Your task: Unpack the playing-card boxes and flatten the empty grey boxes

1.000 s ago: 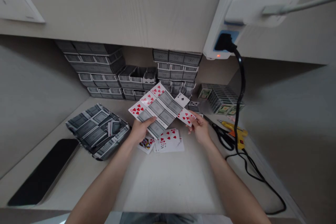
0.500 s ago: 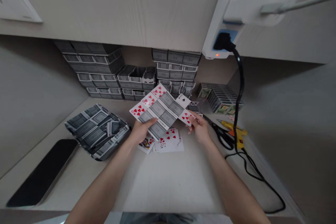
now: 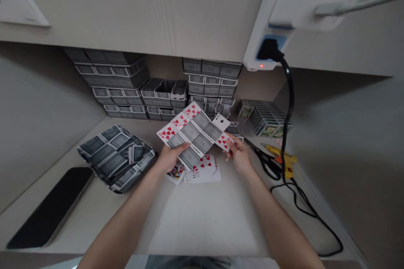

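A flat panel of interlocked playing cards (image 3: 196,138), grey backs up with red heart faces along one edge, is tilted above the desk. My left hand (image 3: 170,157) grips its lower left edge, thumb on top. At the panel's right corner, my right hand (image 3: 237,151) pinches a heart card (image 3: 223,141). A two of spades (image 3: 221,122) sticks out just above that card. Beneath the panel, loose cards (image 3: 205,172) lie face up on the desk, a face card (image 3: 176,173) among them.
Card-built boxes (image 3: 120,80) are stacked along the back. An open card basket (image 3: 116,155) and a black slab (image 3: 50,208) lie left. Black scissors (image 3: 268,163), a yellow glue gun (image 3: 288,160) and its cable are right. A power strip (image 3: 261,46) hangs above.
The card panel has shifted very slightly to the right and tilted a little. Both hands keep their grip.
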{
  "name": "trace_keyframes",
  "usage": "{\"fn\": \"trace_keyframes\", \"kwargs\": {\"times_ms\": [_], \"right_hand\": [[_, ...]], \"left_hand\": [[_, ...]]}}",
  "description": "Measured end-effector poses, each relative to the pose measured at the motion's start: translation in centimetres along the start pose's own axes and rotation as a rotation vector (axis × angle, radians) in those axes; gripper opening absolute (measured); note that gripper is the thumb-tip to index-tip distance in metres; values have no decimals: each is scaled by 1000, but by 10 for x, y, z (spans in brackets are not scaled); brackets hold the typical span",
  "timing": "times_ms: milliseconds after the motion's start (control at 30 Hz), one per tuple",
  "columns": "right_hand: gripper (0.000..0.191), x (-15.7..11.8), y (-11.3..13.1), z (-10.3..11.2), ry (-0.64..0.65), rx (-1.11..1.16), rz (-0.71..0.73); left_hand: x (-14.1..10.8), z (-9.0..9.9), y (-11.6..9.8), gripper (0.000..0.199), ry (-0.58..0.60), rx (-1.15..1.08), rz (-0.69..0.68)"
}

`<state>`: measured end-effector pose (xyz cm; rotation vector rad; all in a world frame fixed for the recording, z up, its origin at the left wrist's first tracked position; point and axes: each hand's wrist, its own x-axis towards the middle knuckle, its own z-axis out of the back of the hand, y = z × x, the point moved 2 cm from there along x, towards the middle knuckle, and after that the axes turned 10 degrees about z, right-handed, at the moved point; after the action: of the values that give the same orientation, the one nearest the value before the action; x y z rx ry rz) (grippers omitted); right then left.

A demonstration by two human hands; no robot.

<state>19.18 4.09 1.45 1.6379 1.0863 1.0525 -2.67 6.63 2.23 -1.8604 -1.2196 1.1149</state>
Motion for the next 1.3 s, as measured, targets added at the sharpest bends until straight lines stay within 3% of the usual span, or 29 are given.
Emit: {"fn": "trace_keyframes", "kwargs": {"times_ms": [1067,1200,1300], "right_hand": [[47,-3,1,-10,1,57,89],[37,-2,-2,-8,116,-72,121],[39,-8,-3,-14,374,-411,243]], "left_hand": [[-5,-6,1,44,23,-19,40],[-4,-4,-7,43,-4,-125,7],[-3,0,-15,43,-46,-192,-49]]}}
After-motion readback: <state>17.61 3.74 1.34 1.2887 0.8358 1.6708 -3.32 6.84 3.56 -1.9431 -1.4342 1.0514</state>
